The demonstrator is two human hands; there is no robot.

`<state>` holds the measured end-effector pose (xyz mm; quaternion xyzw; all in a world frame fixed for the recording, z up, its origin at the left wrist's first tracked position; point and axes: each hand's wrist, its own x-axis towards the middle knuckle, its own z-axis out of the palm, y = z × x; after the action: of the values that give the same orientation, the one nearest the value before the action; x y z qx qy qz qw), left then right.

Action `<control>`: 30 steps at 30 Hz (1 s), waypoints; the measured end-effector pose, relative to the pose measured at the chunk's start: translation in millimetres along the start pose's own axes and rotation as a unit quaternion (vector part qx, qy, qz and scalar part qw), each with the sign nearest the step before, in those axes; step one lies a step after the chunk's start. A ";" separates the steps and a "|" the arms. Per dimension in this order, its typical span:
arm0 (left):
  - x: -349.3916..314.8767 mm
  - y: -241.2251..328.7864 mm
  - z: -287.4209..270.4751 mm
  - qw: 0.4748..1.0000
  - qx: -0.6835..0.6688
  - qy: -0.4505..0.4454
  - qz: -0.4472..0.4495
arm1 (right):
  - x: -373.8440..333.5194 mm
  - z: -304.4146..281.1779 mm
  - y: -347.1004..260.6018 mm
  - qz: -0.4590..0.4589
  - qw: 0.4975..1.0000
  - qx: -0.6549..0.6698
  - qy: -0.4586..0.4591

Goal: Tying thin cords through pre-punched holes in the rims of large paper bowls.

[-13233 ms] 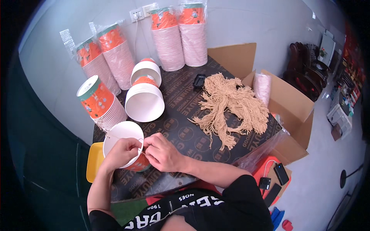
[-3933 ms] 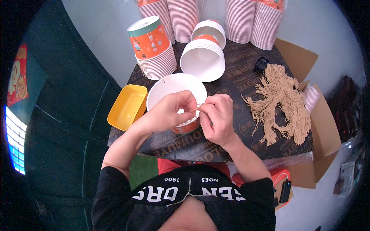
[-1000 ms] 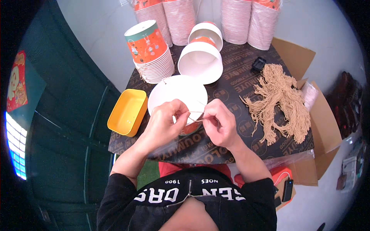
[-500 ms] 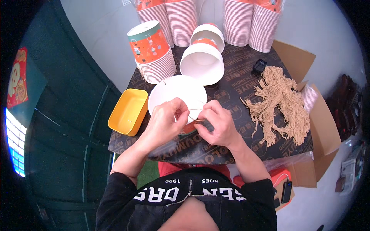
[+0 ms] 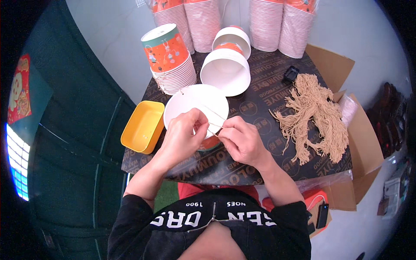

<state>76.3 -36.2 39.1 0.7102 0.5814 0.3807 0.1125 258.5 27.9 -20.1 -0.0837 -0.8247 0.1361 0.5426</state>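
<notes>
A white-lined paper bucket (image 5: pixel 190 102) with an orange and green outside sits mouth up before me. A thin tan string (image 5: pixel 215 113) crosses its mouth towards my right hand, and a bit of string shows at its far rim. My left hand (image 5: pixel 184 134) is at the near left of the rim, thumb and forefinger pinched on the string. At the near right, my right hand (image 5: pixel 243 141) also pinches the string, fingers curled. The exact spot where the string meets the near rim is hidden by my fingers.
Left stands a yellow plastic box (image 5: pixel 151 141); behind it, an upside-down bucket stack (image 5: pixel 174 73). Two buckets (image 5: pixel 225 74) lie sideways at the middle back. Tan strings (image 5: pixel 323 123) pile at right near a small black object (image 5: pixel 291 73). Wrapped bucket stacks (image 5: pixel 266 26) line the wall. Open cardboard (image 5: pixel 366 147) adjoins the table.
My right hand has shifted slightly, and the string now stretches up in a longer line across the bucket's mouth. Both hands stay at the near rim.
</notes>
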 end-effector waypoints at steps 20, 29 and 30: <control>-13.9 8.5 -8.6 0.985 0.011 -0.066 0.157 | -10.0 15.5 -11.1 0.166 0.981 0.085 0.060; -17.0 5.6 -3.9 0.987 0.003 -0.052 0.155 | -6.0 17.3 -6.7 0.061 0.994 0.032 0.083; -17.1 5.0 -3.5 0.987 0.003 -0.052 0.155 | -5.5 16.9 -5.8 0.042 0.996 0.025 0.081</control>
<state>77.1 -54.3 37.5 0.8108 0.4589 0.3545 0.0799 245.2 18.5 -29.4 -0.1159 -0.7703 0.1720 0.6030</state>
